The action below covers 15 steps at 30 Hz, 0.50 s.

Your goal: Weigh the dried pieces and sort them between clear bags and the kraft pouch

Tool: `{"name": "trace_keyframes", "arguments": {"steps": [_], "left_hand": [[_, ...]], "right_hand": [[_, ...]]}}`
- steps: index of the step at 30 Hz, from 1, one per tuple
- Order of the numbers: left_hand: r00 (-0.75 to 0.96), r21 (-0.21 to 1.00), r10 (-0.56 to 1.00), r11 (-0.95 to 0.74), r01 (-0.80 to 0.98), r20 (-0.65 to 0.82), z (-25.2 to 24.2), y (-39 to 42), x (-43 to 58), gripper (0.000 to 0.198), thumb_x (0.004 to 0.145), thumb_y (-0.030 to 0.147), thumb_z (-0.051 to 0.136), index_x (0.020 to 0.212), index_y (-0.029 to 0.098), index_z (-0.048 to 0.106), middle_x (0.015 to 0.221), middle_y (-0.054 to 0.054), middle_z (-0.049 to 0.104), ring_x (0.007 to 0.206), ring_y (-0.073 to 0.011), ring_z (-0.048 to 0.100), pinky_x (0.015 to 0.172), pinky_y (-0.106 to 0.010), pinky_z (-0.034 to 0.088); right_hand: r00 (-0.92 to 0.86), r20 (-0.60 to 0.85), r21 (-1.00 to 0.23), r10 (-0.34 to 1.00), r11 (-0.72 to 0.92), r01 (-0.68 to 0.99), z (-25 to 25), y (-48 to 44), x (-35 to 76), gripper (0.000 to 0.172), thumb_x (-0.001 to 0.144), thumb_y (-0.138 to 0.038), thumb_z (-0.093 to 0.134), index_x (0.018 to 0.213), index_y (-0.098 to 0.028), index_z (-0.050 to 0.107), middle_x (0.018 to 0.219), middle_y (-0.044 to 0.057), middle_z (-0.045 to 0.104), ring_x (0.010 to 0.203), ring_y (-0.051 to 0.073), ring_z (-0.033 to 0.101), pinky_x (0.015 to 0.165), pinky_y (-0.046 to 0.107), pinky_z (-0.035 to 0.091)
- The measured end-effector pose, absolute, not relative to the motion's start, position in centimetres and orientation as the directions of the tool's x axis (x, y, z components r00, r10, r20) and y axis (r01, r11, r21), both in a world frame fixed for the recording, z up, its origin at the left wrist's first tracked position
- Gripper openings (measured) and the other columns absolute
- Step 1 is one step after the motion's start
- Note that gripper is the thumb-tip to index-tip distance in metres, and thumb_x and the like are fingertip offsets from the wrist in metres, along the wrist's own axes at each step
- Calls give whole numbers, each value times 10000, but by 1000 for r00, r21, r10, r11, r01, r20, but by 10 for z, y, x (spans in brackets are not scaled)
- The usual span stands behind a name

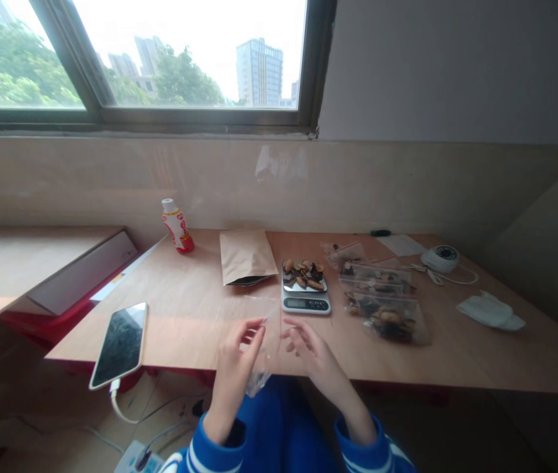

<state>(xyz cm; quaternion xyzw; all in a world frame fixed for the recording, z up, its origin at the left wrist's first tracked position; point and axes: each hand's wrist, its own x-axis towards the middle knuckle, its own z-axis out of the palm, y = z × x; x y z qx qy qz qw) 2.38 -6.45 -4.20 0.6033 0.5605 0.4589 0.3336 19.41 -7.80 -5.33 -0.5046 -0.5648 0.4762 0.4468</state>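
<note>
A clear zip bag with a red strip along its right edge hangs over the table's front edge. My left hand pinches it between thumb and fingers. Beside the red strip is my right hand, its fingers loosely bent and apart; whether the tips touch the plastic is hard to see. Just beyond the hands stands a white kitchen scale, with brown pieces that look like dried mushrooms on its plate. Right of it lie several filled zip bags holding similar brown and dark pieces.
Behind the clear bag lies a kraft paper pouch, its mouth facing me. A red-and-white bottle stands at the back left. A phone on a cable overhangs the front left edge. A white round device and crumpled white cloth sit right.
</note>
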Motion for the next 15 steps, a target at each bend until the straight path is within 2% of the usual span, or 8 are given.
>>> {"name": "trace_keyframes", "arguments": {"steps": [4, 7, 10, 12, 15], "left_hand": [[12, 967, 993, -119, 224, 120, -37, -77, 43, 312, 830, 450, 562, 974, 194, 665, 896, -55, 710, 808, -189, 669, 727, -289, 535], [-145, 977, 980, -104, 185, 132, -39, -78, 39, 316, 828, 454, 567, 967, 188, 664, 917, -56, 707, 831, -189, 664, 754, -287, 527], [-273, 974, 948, -110, 200, 163, -40, -76, 29, 316, 820, 458, 580, 957, 186, 661, 932, -56, 698, 865, -191, 649, 769, -284, 514], [-237, 972, 957, -119, 204, 167, -40, -73, 26, 325, 823, 465, 573, 963, 186, 662, 930, -57, 695, 862, -190, 643, 760, -281, 510], [-212, 968, 961, -132, 214, 178, -42, -69, 25, 345, 841, 474, 542, 997, 190, 661, 981, -62, 690, 890, -193, 632, 772, -284, 496]], "right_hand": [[-93, 40, -999, 995, 39, -12, -59, -76, 172, 375, 869, -512, 516, 1057, -193, 575, 845, 39, 673, 707, 161, 639, 695, 302, 515], [66, 29, -998, 997, 32, -59, -67, -69, 183, 366, 811, -537, 573, 934, -192, 577, 672, -4, 620, 556, 145, 583, 564, 287, 505], [149, 36, -998, 988, 44, -52, -71, -63, 204, 392, 734, -542, 662, 885, -189, 584, 588, -26, 585, 533, 141, 563, 547, 273, 491], [56, 39, -999, 998, 41, -34, -70, -65, 217, 402, 739, -536, 668, 916, -183, 600, 613, -11, 608, 588, 150, 591, 597, 276, 502], [-144, 61, -996, 988, 69, 53, -68, -71, 230, 450, 824, -564, 555, 1069, -191, 612, 885, 63, 678, 813, 194, 638, 725, 316, 517]]}}
